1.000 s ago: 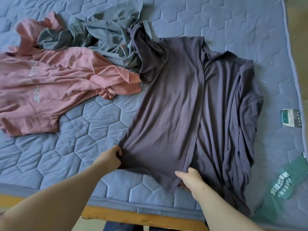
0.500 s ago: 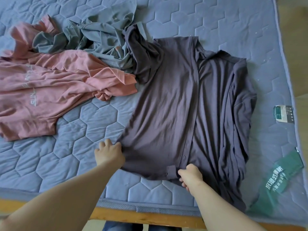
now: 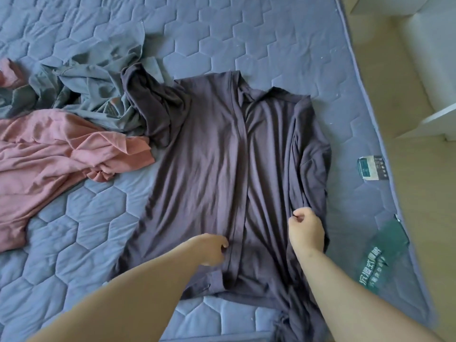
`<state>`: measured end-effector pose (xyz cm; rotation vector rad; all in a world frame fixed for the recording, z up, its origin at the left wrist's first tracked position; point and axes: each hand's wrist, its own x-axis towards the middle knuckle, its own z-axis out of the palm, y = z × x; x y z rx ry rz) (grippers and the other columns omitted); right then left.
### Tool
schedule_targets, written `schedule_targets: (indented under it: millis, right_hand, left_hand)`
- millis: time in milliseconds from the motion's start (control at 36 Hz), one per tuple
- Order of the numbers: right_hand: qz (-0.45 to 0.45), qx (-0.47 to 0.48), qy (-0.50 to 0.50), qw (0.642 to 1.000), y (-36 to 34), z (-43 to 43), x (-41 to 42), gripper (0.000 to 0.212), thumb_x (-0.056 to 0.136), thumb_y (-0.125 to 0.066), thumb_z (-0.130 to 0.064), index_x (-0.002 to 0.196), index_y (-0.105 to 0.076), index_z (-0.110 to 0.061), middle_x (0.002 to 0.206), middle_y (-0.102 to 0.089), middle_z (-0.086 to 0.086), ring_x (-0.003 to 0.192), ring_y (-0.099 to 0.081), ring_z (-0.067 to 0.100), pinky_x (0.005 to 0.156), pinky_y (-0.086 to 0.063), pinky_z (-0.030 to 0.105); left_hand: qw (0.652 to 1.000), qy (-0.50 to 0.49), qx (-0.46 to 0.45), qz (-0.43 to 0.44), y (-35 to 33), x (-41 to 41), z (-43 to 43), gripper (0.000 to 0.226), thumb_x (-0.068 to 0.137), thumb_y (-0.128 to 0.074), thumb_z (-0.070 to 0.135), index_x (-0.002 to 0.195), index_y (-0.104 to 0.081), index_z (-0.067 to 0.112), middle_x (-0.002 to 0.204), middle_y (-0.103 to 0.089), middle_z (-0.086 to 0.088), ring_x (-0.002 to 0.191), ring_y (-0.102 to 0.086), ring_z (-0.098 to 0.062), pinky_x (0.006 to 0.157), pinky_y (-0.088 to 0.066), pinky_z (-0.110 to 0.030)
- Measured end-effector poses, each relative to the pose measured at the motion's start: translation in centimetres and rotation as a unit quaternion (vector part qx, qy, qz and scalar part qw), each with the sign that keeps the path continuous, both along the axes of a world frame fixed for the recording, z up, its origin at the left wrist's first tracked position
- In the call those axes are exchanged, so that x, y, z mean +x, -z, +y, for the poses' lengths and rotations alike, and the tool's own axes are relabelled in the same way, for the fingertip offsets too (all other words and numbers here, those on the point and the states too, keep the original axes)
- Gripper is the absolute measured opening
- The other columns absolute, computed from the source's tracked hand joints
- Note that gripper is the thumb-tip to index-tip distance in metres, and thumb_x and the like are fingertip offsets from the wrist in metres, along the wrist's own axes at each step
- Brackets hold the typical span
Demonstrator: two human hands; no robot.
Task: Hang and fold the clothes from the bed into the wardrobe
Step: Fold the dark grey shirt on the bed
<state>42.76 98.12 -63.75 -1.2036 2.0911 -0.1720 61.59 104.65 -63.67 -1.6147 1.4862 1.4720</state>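
Reaching forward over the near edge of the bed (image 3: 259, 25), both bare forearms stretch across the dark purple shirt (image 3: 209, 156), which lies spread flat on the quilted blue mattress toward the bed's right edge. The left hand (image 3: 212, 249) rests on the shirt just left of its front placket (image 3: 240, 193), near the hem; its fingers (image 3: 223, 243) are curled inward and pinch the cloth beside that band. The right hand (image 3: 306, 229) sits on the shirt's right half, wrist bent slightly, knuckles up, its fingers (image 3: 296, 214) pressed together in a loose fist that gathers a fold of the fabric. A grey-green garment (image 3: 98, 95) lies crumpled beyond the shirt's left sleeve, touching it, and a pink garment (image 3: 49, 154) sprawls by the bed's left edge. Two labels (image 3: 371, 167) lie along the right edge.
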Motion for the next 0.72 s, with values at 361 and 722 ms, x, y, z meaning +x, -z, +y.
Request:
schedule_targets:
  millis: [361, 722]
  right_hand:
    - [0.075, 0.019, -0.093, 0.993, 2.5, -5.2, -1.3, 0.039, 0.090, -0.054, -0.016, 0.129, -0.048, -0.018, 0.122, -0.057, 0.011, 0.113, -0.048, 0.034, 0.088, -0.039, 0.039]
    - [-0.279, -0.116, -0.079, 0.950, -1.1, -6.8, -1.3, 0.025, 0.086, -0.056, -0.006, 0.074, -0.045, -0.025, 0.063, -0.050, -0.013, 0.058, -0.046, -0.005, 0.057, -0.037, 0.009]
  left_hand:
    - [0.923, -0.359, -0.099, 0.092, 1.1, -4.5, -12.8, 0.022, 0.089, -0.041, 0.008, 0.081, -0.057, 0.022, 0.073, -0.059, 0.000, 0.055, -0.056, -0.011, 0.046, -0.043, -0.012]
    - [0.812, -0.522, -0.012, 0.260, -1.5, -7.2, -18.8, 0.021, 0.092, -0.057, 0.032, 0.109, -0.058, 0.020, 0.089, -0.061, 0.001, 0.070, -0.056, -0.013, 0.071, -0.048, -0.029]
